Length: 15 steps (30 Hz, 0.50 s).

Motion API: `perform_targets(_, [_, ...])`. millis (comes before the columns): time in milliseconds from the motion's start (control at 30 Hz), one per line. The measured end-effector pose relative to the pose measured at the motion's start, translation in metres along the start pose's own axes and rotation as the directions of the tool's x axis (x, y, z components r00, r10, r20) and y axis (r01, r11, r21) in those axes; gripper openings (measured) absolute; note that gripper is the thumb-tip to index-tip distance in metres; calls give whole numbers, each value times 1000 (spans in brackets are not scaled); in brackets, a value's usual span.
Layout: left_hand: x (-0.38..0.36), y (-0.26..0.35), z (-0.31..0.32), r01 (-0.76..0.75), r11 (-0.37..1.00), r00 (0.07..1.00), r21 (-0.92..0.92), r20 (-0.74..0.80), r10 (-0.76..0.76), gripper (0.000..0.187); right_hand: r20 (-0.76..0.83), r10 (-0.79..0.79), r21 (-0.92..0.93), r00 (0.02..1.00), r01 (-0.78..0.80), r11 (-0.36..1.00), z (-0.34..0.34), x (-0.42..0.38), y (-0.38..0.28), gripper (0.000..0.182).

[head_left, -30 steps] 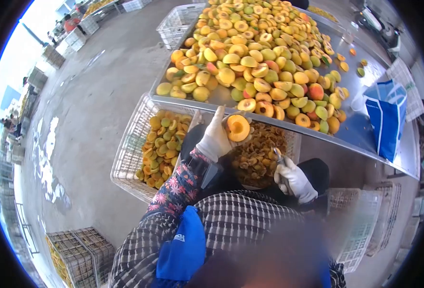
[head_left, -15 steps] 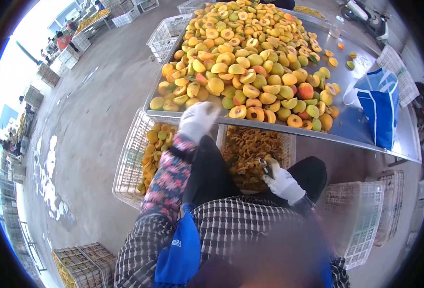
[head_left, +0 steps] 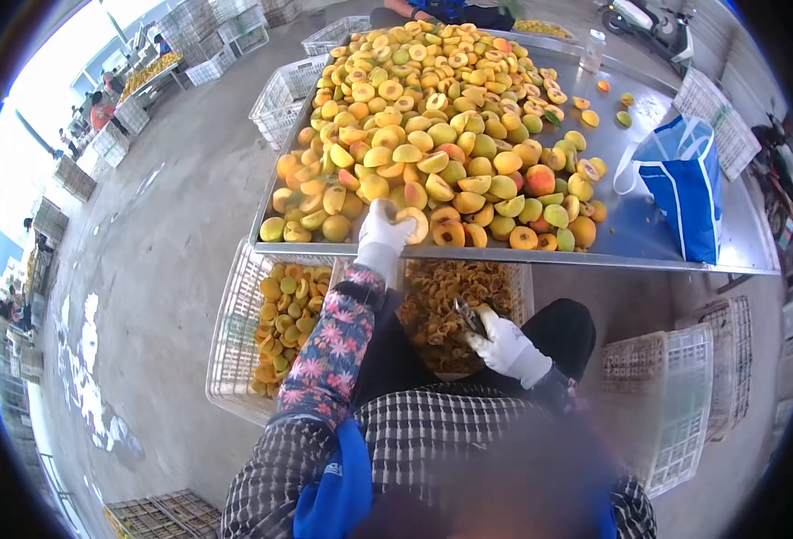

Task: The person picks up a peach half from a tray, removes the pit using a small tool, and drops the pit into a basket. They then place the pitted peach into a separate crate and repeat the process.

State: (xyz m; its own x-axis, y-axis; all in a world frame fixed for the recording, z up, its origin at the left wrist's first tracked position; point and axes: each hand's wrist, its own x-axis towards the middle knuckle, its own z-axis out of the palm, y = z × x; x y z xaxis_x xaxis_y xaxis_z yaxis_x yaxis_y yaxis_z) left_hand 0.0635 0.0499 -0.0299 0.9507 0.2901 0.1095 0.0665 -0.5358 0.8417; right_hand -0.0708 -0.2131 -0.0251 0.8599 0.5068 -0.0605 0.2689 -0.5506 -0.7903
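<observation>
My left hand (head_left: pixel 384 241), in a white glove, is at the near edge of the metal table, its fingers closed around a peach half (head_left: pixel 413 225) with the cut face showing. The big heap of halved peaches (head_left: pixel 423 135) lies just beyond it. Lower down, my right hand (head_left: pixel 510 350), also gloved, grips a metal plier-like tool (head_left: pixel 470 318) with its tip pointing up and left. Beneath that tool is a crate of brown peach scraps (head_left: pixel 441 301). On its left stands a white crate (head_left: pixel 226 337) holding peach halves (head_left: pixel 287 314).
A blue and white bag (head_left: pixel 684 202) and a clear bottle (head_left: pixel 593 50) stand on the metal table (head_left: pixel 630 242). Stacked crates (head_left: pixel 661 395) are to my right. Another person's arms (head_left: pixel 441 13) show at the table's far side.
My left hand has gone from blurred motion at the heap's edge to holding a peach half. The right hand still holds the tool, now turned further left. The view has shifted slightly.
</observation>
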Motion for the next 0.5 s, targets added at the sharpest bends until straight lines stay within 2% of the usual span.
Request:
perform_targets(33, [-5,3,1,55,935,998,-351,13,-54,42,-33,-32,41,999,33,999,-2,5,-4,44])
perform_targets(67, [-13,6,2,133,785,991,-606,85,-102,41,-60,-63,79,996,68,995,-5,10,-9,43])
perform_targets(100, [-21,17,-2,205,559,979,-803,161,-127,41,-14,26,177,1000,-23,984,-14,15,-29,41])
perform_targets(133, [-28,25,-4,265,282,963,-922,239,-122,42,-73,-33,178,997,45,983,-15,24,-34,40])
perform_targets(200, [-43,34,-5,390,173,921,-904,380,-87,45,-186,-138,170,973,170,971,-14,35,-40,39])
perform_targets(233, [-50,40,-6,437,138,900,-889,434,-49,46,-156,-77,152,985,101,983,-21,39,-51,39])
perform_targets(267, [-57,43,-4,485,104,873,-868,487,-6,47,-210,-119,113,971,145,983,-21,44,-54,40])
perform_targets(300, [-62,44,0,456,121,885,-882,464,46,45,-260,-161,71,952,186,980,-20,48,-56,41])
perform_targets(367, [-71,64,-14,519,26,850,-855,519,95,43,-363,-290,-7,886,308,951,-16,54,-50,43])
perform_targets(433, [-75,68,-20,558,-105,829,-823,547,118,34,-325,-267,-8,907,280,960,-22,52,-46,44])
perform_targets(500, [-76,69,-22,594,-125,804,-795,581,126,30,-285,-256,-74,924,245,967,-26,49,-45,43])
